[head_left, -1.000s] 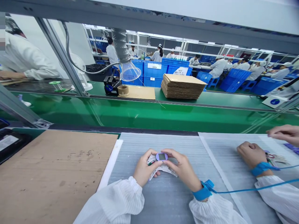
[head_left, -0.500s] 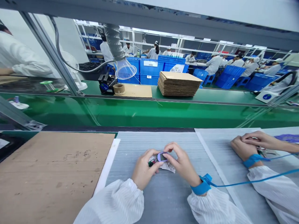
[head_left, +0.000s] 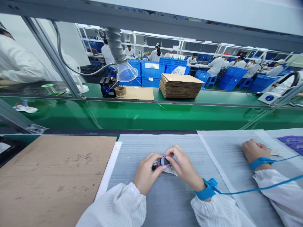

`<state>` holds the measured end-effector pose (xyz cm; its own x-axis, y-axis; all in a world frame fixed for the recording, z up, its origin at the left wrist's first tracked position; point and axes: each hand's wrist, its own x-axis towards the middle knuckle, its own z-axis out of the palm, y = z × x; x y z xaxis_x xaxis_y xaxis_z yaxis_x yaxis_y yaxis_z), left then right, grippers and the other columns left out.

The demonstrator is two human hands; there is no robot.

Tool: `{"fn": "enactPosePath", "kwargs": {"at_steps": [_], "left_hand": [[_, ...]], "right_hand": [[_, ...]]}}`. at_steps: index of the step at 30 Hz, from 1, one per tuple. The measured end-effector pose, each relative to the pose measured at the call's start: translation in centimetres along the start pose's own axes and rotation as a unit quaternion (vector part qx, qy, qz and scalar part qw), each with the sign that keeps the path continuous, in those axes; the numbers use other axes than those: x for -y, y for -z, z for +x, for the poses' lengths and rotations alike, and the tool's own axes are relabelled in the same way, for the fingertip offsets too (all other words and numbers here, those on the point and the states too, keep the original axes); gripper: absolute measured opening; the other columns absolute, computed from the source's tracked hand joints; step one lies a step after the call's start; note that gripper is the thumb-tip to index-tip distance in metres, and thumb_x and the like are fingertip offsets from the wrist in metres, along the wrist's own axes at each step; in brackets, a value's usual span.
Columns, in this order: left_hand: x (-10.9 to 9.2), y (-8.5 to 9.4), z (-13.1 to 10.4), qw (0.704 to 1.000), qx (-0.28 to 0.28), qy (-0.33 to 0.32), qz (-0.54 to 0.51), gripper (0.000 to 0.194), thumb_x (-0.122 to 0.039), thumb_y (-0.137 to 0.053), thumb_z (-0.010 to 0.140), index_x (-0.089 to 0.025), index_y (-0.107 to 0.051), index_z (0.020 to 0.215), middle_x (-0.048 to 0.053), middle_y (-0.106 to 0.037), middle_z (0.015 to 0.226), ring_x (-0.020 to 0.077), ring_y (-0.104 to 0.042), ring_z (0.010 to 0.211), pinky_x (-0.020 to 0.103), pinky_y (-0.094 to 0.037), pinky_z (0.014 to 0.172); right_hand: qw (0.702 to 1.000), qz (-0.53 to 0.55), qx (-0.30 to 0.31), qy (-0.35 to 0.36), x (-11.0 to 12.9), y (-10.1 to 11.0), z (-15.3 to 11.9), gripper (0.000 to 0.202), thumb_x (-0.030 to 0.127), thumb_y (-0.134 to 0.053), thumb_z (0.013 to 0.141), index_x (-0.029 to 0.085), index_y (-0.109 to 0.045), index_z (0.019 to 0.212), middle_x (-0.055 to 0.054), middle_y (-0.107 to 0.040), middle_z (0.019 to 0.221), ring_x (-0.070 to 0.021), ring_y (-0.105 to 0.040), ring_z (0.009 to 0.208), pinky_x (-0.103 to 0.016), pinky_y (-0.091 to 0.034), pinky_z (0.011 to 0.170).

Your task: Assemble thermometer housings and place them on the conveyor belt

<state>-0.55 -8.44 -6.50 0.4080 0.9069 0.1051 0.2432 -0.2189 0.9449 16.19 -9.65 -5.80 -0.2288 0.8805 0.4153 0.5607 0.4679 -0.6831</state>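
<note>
Between my two hands is a small oval display part with a purple frame and a dark screen (head_left: pixel 165 161). My left hand (head_left: pixel 146 172) pinches its left side, thumb below and fingers above. My right hand (head_left: pixel 184 164) grips the upper right edge between thumb and forefinger. Thin red and dark wires (head_left: pixel 155 164) show beside the left fingers. Under the hands a whitish piece (head_left: pixel 172 171) sticks out, mostly covered, so its shape is unclear. A blue wrist strap (head_left: pixel 205 189) with a cord is round my right wrist.
Brown cardboard (head_left: pixel 59 170) lies at my left on the bench. Beyond runs a green conveyor belt (head_left: pixel 142 115) carrying a white part (head_left: pixel 26 108). A co-worker's hand (head_left: pixel 255 151) rests at my right, near purple bubble bags (head_left: pixel 292 143). A fume hose (head_left: pixel 115 47) hangs ahead by stacked cardboard (head_left: pixel 181 86).
My hands keep their grip with only a slight shift of the display part. The white part on the belt has moved right. One of the co-worker's hands has left the view.
</note>
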Motion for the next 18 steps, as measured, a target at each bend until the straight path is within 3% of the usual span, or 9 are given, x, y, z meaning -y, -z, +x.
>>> {"fn": "enactPosePath", "kwargs": {"at_steps": [7,14,18], "left_hand": [[0.1,-0.2,0.1,0.997,-0.015,0.073,-0.030,0.020,-0.033,-0.059,0.075,-0.021,-0.058,0.091,0.001,-0.059,0.083,0.0106,-0.057,0.050,0.019,-0.046,0.042],[0.7,-0.2,0.1,0.992,-0.054,0.104,-0.052,0.021,-0.034,-0.059,0.076,-0.020,-0.053,0.090,-0.002,-0.057,0.071,0.0119,-0.059,0.049,0.020,-0.046,0.042],[1.0,-0.3,0.1,0.989,-0.101,0.089,-0.059,0.022,-0.034,-0.056,0.079,-0.021,-0.051,0.095,0.000,-0.059,0.081,0.0118,-0.058,0.052,0.024,-0.049,0.050]], "right_hand": [[1.000,-0.027,0.006,0.004,0.1,-0.6,-0.2,0.009,0.015,-0.040,0.088,0.020,-0.047,0.084,-0.003,-0.052,0.078,-0.0182,-0.048,0.074,-0.030,-0.039,0.067],[1.000,0.003,0.026,-0.007,0.7,-0.8,-0.3,0.010,0.014,-0.039,0.089,0.021,-0.045,0.085,-0.003,-0.051,0.078,-0.0172,-0.048,0.073,-0.029,-0.040,0.064],[0.999,0.037,-0.028,-0.027,0.7,-1.5,-0.3,0.005,0.017,-0.043,0.088,0.021,-0.046,0.088,-0.003,-0.051,0.080,-0.0169,-0.050,0.075,-0.029,-0.043,0.066]]}}
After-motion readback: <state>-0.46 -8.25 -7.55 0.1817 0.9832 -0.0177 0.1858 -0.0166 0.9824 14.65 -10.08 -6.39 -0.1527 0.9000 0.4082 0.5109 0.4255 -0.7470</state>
